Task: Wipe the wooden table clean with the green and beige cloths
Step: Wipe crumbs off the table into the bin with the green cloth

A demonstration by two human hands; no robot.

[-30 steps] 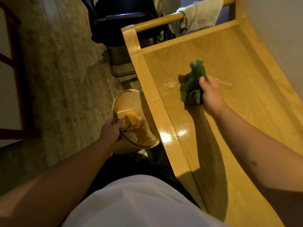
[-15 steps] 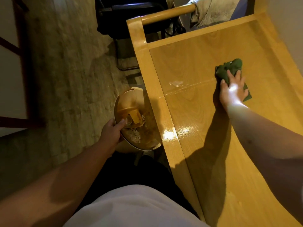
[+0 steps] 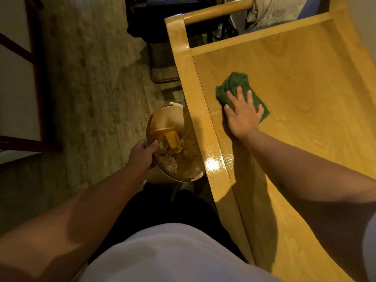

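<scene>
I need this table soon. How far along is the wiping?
Partway. The near strip of the wooden table shines wet. The right hand presses the green cloth flat mid-table. The beige cloth hangs unused on the rail; the far end looks dry.

Round bin (image 3: 160, 123) with scraps, dark chair (image 3: 162, 15), stone floor (image 3: 97, 78)

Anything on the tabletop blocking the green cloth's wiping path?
Nothing visible does. The right hand presses flat on the green cloth, and the wooden table around it shows only a wet streak. The beige cloth hangs on the far rail, off the surface.
</scene>
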